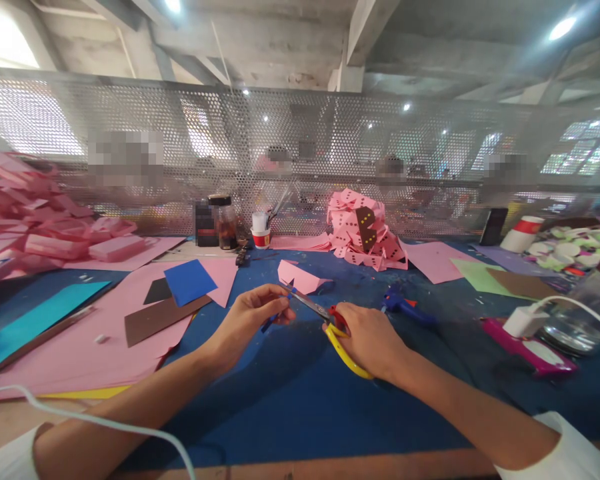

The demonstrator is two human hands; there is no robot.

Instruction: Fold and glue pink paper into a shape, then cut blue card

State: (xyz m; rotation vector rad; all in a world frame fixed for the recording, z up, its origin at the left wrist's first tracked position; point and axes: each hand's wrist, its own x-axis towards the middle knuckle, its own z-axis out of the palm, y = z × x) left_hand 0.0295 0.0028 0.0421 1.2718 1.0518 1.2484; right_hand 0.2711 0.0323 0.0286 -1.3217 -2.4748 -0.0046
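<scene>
My right hand point(367, 337) is closed round the handles of a pair of scissors point(347, 352), yellow and red, with the blades pointing left. Pinched in the fingers of my left hand point(253, 320) is a small strip of dark blue paper point(269, 324). The scissors' tips reach the fingertips of that hand, near the blue strip; whether the blades are on the paper I cannot tell. Just beyond both hands a folded pink paper piece point(303, 275) rests on the blue work mat point(290, 413).
Pink sheets point(95, 347) with blue point(190, 281) and brown paper point(163, 321) lie left. A blue glue gun point(405, 305) and magenta power strip point(530, 347) are right. Behind stand a dotted pink paper pile point(347, 230), jar point(227, 223) and perforated screen point(300, 133). A white cable point(105, 417) crosses my left forearm.
</scene>
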